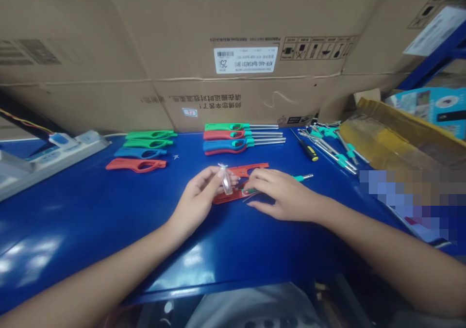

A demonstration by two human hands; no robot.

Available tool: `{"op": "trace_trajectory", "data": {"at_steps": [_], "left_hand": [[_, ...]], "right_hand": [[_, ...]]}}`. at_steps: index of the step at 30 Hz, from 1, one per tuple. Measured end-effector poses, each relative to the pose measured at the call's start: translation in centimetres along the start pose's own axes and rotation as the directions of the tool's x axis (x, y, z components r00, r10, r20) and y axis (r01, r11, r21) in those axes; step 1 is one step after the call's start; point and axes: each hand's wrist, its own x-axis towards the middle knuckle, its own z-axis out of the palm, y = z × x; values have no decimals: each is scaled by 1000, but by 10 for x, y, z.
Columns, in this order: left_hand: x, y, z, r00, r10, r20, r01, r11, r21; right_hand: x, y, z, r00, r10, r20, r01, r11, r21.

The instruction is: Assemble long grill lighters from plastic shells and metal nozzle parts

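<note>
Left hand [200,192] pinching a clear tube [227,183] — right hand [282,192] bent over the red shells [226,198].

Both shells lie on the blue table [174,250], partly hidden by the hands; whether the right one grips anything, I cannot tell. Beyond — a row of lighters [223,145] and, farther right, a screwdriver [310,152].

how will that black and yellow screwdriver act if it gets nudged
The screwdriver is probably stiff, with its straight, slim shaft. The thicker handle end likely feels heavier. It could slide or roll easily, as the blue tabletop looks glossy.
</note>
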Motion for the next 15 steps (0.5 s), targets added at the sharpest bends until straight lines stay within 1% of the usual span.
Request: {"op": "trace_trajectory", "data": {"at_steps": [2, 3, 6, 10, 11, 13, 15], "left_hand": [[2, -1, -2, 999, -48, 16, 49, 997, -67], [3, -2, -2, 998, -61, 23, 62, 996, -68], [5, -2, -3, 997, -71, 35, 71, 997, 1], [6, -1, -3, 996, -79, 44, 75, 993, 87], [6, 0, -3, 996, -78, 48, 73, 992, 107], [6, 1, -4, 995, -73, 65, 63, 987, 147], [6, 2, -4, 994, -68, 83, 51, 981, 190]], "right_hand": [[-1, 3, 0, 998, -28, 49, 29, 999, -19], [-1, 5, 1, 997, -45, 64, 47, 999, -26], [0, 10, 4, 995, -69, 79, 73, 996, -53], [1, 11, 5, 996, -50, 68, 53, 997, -52], [1, 11, 4, 998, -38, 52, 40, 999, -23], [1, 10, 3, 1000, 5, 4, -5, 996, 87], [1, 11, 4, 994, 98, -39, -87, 969, 230]]}}
